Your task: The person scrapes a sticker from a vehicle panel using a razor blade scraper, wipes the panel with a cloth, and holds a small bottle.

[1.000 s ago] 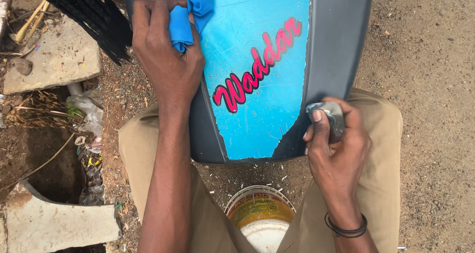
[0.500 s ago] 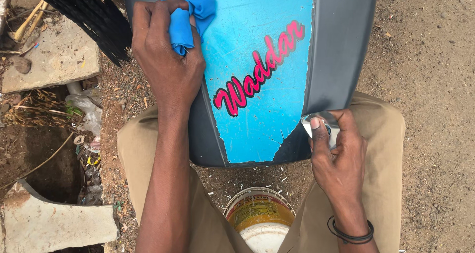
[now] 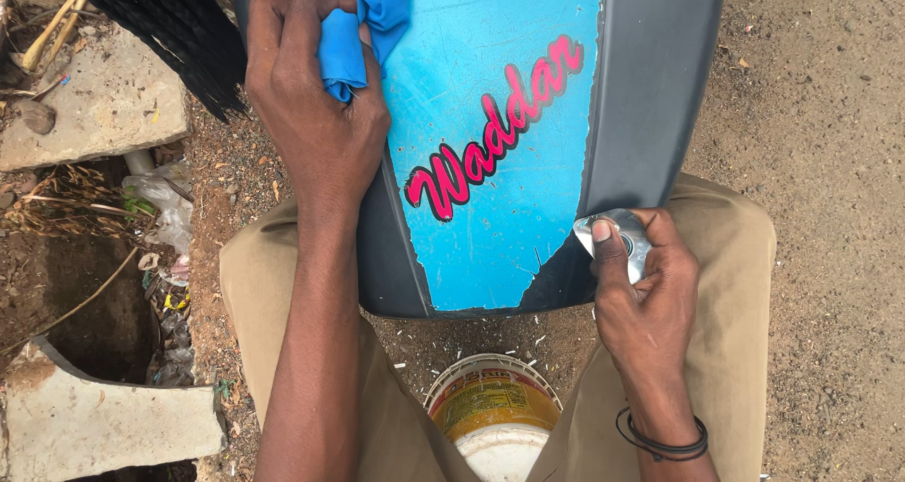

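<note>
At upper left the left hand (image 3: 320, 129) bunches a soft blue cloth (image 3: 363, 25) on the scratched blue panel (image 3: 500, 162), while at lower right the right hand (image 3: 646, 298) pinches a small silvery scraper (image 3: 617, 242).

Flat daylight is falling on bare, gravelly dirt ground (image 3: 830, 114) outdoors. Broken concrete slabs (image 3: 94, 114) are lying at the left beside a dark pit (image 3: 66, 294), where dry sticks and scraps of plastic litter (image 3: 160, 199) are gathering.

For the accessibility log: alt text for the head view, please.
Seen from above, the left hand presses a blue cloth on a grey panel with a blue sticker, while the right hand holds a small silver tool at the sticker's torn edge. A bucket sits between the knees.
</note>
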